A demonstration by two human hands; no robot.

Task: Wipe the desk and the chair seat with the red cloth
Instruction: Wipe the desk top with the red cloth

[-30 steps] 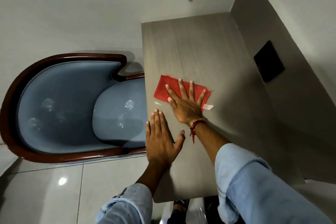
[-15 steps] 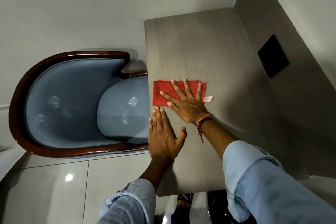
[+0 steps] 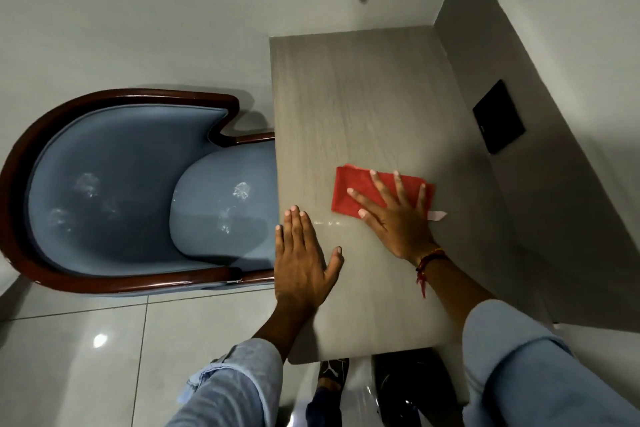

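Two bare hands rest on the desk (image 3: pixel 363 97), a pale wood-grain top set into the corner of a grey wall. The right hand (image 3: pixel 398 218) lies flat with fingers spread wide, pressing down on the red cloth (image 3: pixel 353 191), which is folded into a rough rectangle near the middle of the desk. The palm sits off the cloth's near edge, on the wood, while the fingers reach across the fabric. A small pale tag (image 3: pixel 437 216) pokes out just right of that hand. A red thread bracelet (image 3: pixel 429 258) circles the right wrist. The left hand (image 3: pixel 304 263) is also open and flat, fingers together, palm down at the desk's left edge, holding nothing and clear of the cloth. A faint wet streak (image 3: pixel 327 222) glints on the wood between the two hands. Left of the desk stands the chair (image 3: pixel 104 191), dark wood frame with blue upholstery; its seat (image 3: pixel 225 204) slides partly under the desk edge and shows pale smudges. A black plate (image 3: pixel 498 116) is set in the wall panel to the right. Both sleeves are light blue denim.
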